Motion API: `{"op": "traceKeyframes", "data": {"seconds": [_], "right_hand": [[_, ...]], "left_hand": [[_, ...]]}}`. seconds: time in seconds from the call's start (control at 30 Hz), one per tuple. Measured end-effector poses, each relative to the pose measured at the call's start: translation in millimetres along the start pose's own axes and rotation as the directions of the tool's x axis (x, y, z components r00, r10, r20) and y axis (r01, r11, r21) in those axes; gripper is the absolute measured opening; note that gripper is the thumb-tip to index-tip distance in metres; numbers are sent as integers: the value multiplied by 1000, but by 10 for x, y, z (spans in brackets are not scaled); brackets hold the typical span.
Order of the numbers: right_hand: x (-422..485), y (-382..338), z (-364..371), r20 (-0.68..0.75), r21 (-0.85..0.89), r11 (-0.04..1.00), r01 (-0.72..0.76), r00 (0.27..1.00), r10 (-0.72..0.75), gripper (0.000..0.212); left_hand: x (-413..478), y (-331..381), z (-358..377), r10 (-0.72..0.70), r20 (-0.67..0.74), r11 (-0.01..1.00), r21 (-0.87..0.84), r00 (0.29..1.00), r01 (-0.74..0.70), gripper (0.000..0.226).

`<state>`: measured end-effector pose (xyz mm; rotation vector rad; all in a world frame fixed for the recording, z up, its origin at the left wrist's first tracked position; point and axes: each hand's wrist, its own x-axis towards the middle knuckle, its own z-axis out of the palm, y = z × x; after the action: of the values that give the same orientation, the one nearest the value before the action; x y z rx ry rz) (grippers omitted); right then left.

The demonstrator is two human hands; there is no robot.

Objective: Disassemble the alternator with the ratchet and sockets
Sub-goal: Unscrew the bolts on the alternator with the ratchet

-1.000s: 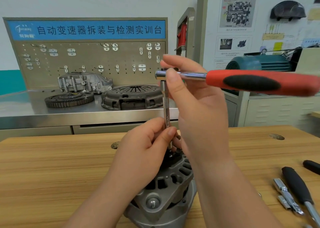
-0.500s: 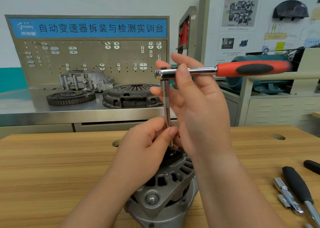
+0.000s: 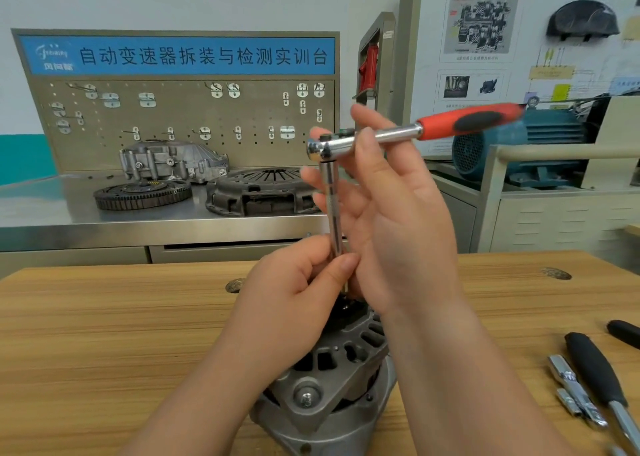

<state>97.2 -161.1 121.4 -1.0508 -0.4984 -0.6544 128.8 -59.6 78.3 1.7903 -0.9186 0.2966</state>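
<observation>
The left hand pinched the lower end of the extension bar between thumb and curled forefinger, just above the alternator. The right hand held the ratchet near its head, the thumb laid across the chrome shaft and the fingers, fairly straight, behind it. The ratchet lay roughly level, its red-and-black handle pointing right and blurred. The extension bar hung upright from the ratchet head down to the top of the alternator; where it met the alternator was hidden by the hands.

The alternator stood on the wooden desk at the near edge, about midway along it, with its slotted grey housing and 1 threaded stud facing the camera. Near the desk's right edge lay a black-handled tool, chrome sockets beside it, and a second black handle cut by the frame.

Beyond the desk's far edge, a steel bench carried a toothed flywheel, a clutch cover and a cast housing before a pegboard.
</observation>
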Motion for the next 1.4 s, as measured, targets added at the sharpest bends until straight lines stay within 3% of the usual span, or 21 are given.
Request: {"op": "traceKeyframes", "data": {"seconds": [0.07, 0.13, 0.3, 0.43, 0.53, 0.6, 0.67, 0.8, 0.9, 1.0, 1.1, 1.17, 1.23, 1.3, 1.4], "right_hand": [[-12, 10, 19, -20, -172, 970, 172, 984, -178, 17], [-19, 11, 23, -14, -254, 936, 242, 967, -254, 16], [0, -50, -8, -8, 21, 1000, -19, 1000, 19, 20], [14, -107, -41, 32, 96, 990, -104, 994, 101, 25], [-1, -70, -17, 14, -39, 999, 20, 1000, -20, 18], [-20, -54, 19, 3, -221, 958, 186, 982, -190, 19], [-28, -40, 42, 22, -277, 929, 246, 968, -250, 19], [-17, -63, 35, -7, -45, 998, 41, 999, -42, 21], [1, -102, -1, 36, 111, 991, -77, 997, 73, 22], [-2, -84, -4, 47, 137, 985, -106, 994, 101, 21], [-21, -43, 18, -3, -84, 994, 74, 997, -75, 17], [-35, -38, 35, 15, -313, 911, 269, 960, -279, 19], [-52, -25, 45, 62, -412, 837, 361, 927, -370, 19], [-60, -23, 58, 14, -334, 899, 281, 956, -294, 19], [-37, -62, 51, -21, -21, 999, 26, 999, -27, 23]], "left_hand": [[6, 7, 5, -13, 1, 1000, 11, 1000, 13, 35], [11, 14, 14, -25, 1, 1000, 3, 1000, 25, 34], [2, 17, 23, -3, -5, 1000, -10, 1000, 3, 33], [-1, 9, 23, 39, -10, 999, 19, 999, -38, 35], [14, -9, 33, 21, -31, 1000, 17, 999, -20, 32], [19, -7, 34, 1, -38, 1000, 0, 999, -1, 29], [21, -6, 26, -8, -40, 1000, -18, 999, 7, 26], [22, -9, 13, 10, -3, 999, -48, 1000, -10, 29], [3, 6, 7, 14, 23, 999, -32, 1000, -14, 49], [5, -3, 1, 34, -1, 998, 61, 999, -34, 41], [14, 13, -8, 12, -16, 998, 67, 1000, -11, 33], [12, 13, -7, -5, -22, 998, 61, 1000, 7, 22], [8, 18, -4, -15, -28, 998, 59, 999, 16, 20], [5, 17, 3, -12, -23, 999, 38, 1000, 13, 26], [-3, 19, 9, 5, -12, 1000, 10, 1000, -5, 34]]}}
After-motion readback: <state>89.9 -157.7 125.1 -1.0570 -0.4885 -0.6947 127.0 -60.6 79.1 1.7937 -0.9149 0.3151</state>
